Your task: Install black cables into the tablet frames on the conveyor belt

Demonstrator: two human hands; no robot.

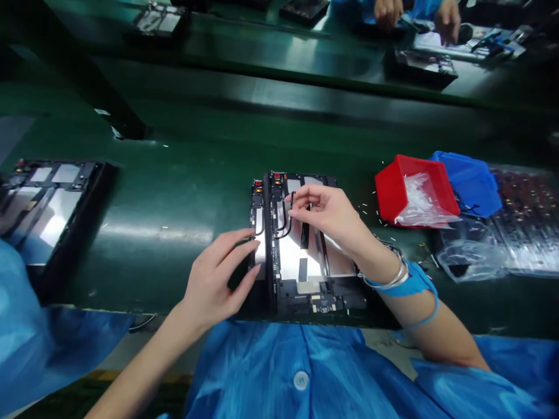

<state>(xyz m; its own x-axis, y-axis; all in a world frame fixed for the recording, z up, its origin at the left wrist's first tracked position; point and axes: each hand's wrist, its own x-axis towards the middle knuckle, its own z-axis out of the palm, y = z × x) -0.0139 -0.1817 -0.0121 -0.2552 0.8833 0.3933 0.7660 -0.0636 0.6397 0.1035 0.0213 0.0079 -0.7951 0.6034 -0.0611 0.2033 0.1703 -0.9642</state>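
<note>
Two opened tablet chassis (305, 267) lie side by side on the green belt in front of me, showing silver plates and black cables. My left hand (218, 279) rests on the left edge of the left chassis (257, 233), fingers apart and steadying it. My right hand (327, 212) hovers over the right chassis, thumb and fingers pinched on a thin black cable (288, 218) that curves down across the board. A bracelet and a blue wrist strap (406, 282) circle my right wrist.
A red bin (393, 186) holding clear bags and a blue bin (471, 180) stand at the right, beside plastic-wrapped parts (524, 221). Another open tablet (48, 203) lies at the left. Across the belt, another person's hands (414, 14) work over trays.
</note>
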